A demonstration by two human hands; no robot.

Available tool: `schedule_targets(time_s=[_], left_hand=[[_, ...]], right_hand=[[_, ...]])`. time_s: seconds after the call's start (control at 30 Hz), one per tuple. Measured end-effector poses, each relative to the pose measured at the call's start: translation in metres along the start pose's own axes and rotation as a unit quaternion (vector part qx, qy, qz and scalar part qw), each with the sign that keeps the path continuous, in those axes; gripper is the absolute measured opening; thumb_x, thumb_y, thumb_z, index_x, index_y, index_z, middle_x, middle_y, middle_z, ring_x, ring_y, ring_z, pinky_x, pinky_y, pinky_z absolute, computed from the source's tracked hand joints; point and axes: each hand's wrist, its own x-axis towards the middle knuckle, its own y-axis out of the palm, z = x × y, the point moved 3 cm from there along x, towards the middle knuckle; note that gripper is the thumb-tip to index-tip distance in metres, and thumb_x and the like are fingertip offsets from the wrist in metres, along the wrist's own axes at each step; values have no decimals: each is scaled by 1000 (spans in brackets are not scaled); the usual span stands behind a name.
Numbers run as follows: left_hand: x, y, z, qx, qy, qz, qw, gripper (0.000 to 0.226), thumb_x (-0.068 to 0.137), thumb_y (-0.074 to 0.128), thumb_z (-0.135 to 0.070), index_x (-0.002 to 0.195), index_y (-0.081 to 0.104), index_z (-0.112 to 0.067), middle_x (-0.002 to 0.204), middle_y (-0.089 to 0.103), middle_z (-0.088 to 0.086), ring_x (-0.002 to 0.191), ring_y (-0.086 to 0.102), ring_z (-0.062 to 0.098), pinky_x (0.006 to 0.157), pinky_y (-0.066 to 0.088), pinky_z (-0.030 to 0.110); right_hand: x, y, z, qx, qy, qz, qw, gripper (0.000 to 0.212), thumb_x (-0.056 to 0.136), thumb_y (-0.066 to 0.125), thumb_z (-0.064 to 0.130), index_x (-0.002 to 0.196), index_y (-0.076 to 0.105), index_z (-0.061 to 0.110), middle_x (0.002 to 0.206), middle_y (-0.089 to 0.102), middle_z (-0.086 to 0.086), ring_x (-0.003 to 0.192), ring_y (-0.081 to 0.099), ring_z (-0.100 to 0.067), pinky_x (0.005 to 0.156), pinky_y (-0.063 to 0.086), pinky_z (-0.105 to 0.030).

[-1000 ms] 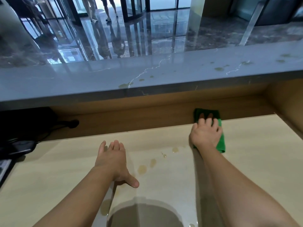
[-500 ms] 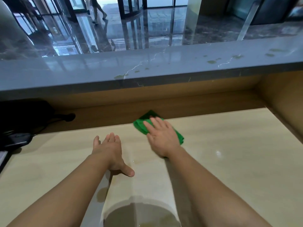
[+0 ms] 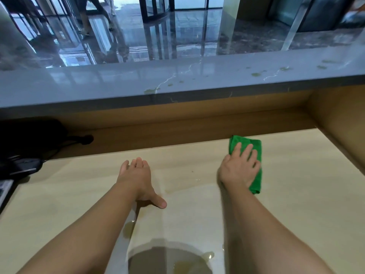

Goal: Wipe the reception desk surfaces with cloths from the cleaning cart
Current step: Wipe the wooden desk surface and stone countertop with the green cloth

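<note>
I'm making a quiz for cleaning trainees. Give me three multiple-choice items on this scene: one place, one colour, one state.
1. Where is the cloth? A) under the right hand on the desk B) in a bucket C) on the floor
2. Cloth colour? A) blue B) green C) white
3. Left hand's state? A) gripping a cloth B) open, holding nothing C) a fist

Answers: 1 A, that hand presses it down on the desk; 2 B, it shows bright green; 3 B, its fingers are straight and bare.
</note>
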Motion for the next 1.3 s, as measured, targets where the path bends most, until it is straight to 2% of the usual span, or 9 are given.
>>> schedule_targets(time_s=[0.07, 0.17, 0.3, 0.43, 0.5, 0.8, 1.0, 1.1, 1.3], left_hand=[[-1, 2, 2, -10, 6, -6, 1000, 155, 38, 62, -91, 153, 1, -7, 162, -1, 9, 149, -6, 23, 119, -8, 45], [-5, 9, 7, -31, 12, -37, 999, 151, 39, 57, -94, 153, 6, -9, 162, 0, 6, 149, -4, 20, 118, -9, 47], [-22, 20, 12, -37, 9, -88, 995, 144, 47, 56, -91, 153, 2, -11, 162, -2, 5, 149, -5, 18, 117, -8, 48], [-47, 24, 14, -44, -11, -75, 996, 141, 52, 61, -86, 153, -4, -12, 162, -7, 4, 148, -9, 17, 116, -12, 48], [-59, 25, 12, -51, -14, -75, 996, 140, 53, 63, -85, 153, -3, -12, 162, -7, 4, 148, -9, 17, 115, -14, 48], [-102, 56, 9, -69, -30, -70, 995, 140, 53, 63, -84, 152, -2, -11, 162, -5, 4, 149, -8, 17, 116, -11, 49], [-125, 83, 9, -120, -110, -32, 986, 147, 51, 62, -87, 151, -15, -11, 161, -8, 11, 148, -10, 22, 116, -5, 54], [-125, 87, 10, -125, -143, -11, 982, 147, 51, 60, -88, 151, -13, -10, 161, 1, 14, 148, -2, 25, 115, -1, 56], [-112, 82, 7, -77, -151, 2, 986, 142, 44, 62, -89, 150, 13, -8, 153, 25, 16, 144, 16, 30, 115, 2, 54]], right_hand=[[-32, 8, 32, 16, -16, 5, 1000, 58, 103, 21, 38, 157, 5, 21, 163, -2, -9, 150, 1, -29, 118, 8, -44], [-79, 19, 75, 30, -114, 31, 993, 58, 104, 19, 38, 156, -1, 20, 163, -9, -9, 150, -5, -29, 118, 2, -46], [-127, 28, 101, -4, -314, 65, 947, 57, 105, 19, 37, 156, -2, 23, 163, -12, -7, 150, -10, -26, 119, -1, -46], [-114, 22, 79, -31, -417, 68, 906, 56, 104, 23, 39, 156, 5, 27, 164, -4, -3, 150, -2, -23, 120, 5, -43], [-97, 16, 54, -36, -417, 60, 906, 56, 103, 24, 39, 156, 8, 28, 164, 0, -2, 150, 2, -21, 119, 8, -41], [-40, -17, -88, -42, -208, 22, 977, 56, 102, 20, 38, 156, 10, 26, 164, 5, -3, 149, 7, -21, 117, 15, -40], [-54, -21, -75, 12, -90, 65, 994, 56, 103, 18, 39, 157, 8, 24, 164, 0, -6, 149, 5, -27, 118, 10, -43], [-88, -15, -32, 29, -118, 70, 990, 55, 104, 18, 38, 156, 8, 24, 164, -3, -5, 149, 5, -28, 118, 9, -44], [-170, 20, 63, 19, -291, 111, 950, 56, 105, 22, 36, 156, 3, 24, 163, -10, -4, 149, -1, -27, 117, 5, -47]])
